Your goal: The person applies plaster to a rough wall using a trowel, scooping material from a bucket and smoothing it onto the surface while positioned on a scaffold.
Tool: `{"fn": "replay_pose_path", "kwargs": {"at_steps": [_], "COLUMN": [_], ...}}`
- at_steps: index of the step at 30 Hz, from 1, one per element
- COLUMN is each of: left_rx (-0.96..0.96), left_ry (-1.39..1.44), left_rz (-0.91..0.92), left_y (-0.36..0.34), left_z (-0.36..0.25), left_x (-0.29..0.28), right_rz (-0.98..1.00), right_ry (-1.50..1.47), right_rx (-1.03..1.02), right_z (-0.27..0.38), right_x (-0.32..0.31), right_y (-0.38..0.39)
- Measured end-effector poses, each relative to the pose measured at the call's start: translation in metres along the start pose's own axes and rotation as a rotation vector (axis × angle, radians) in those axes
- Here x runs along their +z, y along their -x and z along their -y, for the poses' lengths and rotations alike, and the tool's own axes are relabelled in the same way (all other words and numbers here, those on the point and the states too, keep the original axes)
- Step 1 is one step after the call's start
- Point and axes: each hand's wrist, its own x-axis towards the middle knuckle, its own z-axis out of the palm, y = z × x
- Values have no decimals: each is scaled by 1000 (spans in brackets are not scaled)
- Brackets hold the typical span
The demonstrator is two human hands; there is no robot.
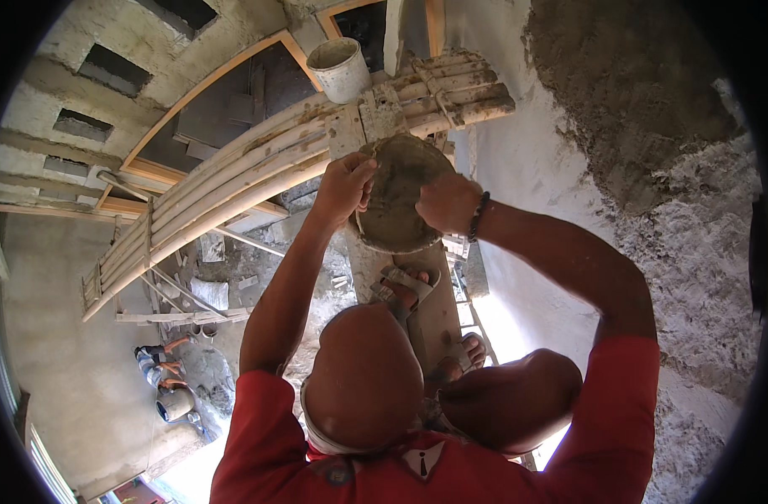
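From where I stood, the round basin [391,249] of wet grey mortar [396,189] sat on the plank [359,273] of the scaffold, just beyond the squatting person's feet [405,290] and between the two hands.

The left hand [347,186] was at its left edge, the fingers bent over and apparently gripping the rim. The right hand [451,203] came in across the opposite edge, knuckles up, its fingers curled in; whether they were closed round a handle or the rim itself, I could not tell.

What mattered most was how the basin lay from those fingers: directly between them, its middle leftward of the right hand and rightward of the left. Neither hand was clearly nearer, though the right reached slightly further in over the mortar.

The basin had hardly any long axis. It looked a little longer away from the person than across, roughly in line with the plank, and its open mouth faced up. I saw no spout or handle that would make it point anywhere. Past its far edge, a whitish bucket [338,74] stood by the bamboo poles [207,189].
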Motion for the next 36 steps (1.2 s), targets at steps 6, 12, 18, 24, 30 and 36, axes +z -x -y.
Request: {"fn": "replay_pose_path", "kwargs": {"at_steps": [6, 12, 18, 24, 30, 36], "left_rx": [-54, -99, -198, -295, -273, -281], "left_ry": [20, 129, 202, 319, 365, 432], "left_rz": [76, 103, 234, 370, 363, 385], "left_y": [1, -15, -31, -40, -46, -58], "left_z": [-1, -4, -22, -10, -8, -7], "left_x": [12, -22, -8, -7, -22, -24], "right_rz": [3, 146, -30, 91, 244, 309], "right_ry": [-163, -369, -173, -223, -40, 162], "right_rx": [151, 208, 235, 376, 304, 83], "right_z": [-15, -9, -24, 13, 19, 22], "right_x": [-55, -20, 1, 56, -19, 42], "right_y": [78, 90, 31, -19, -33, -42]}}
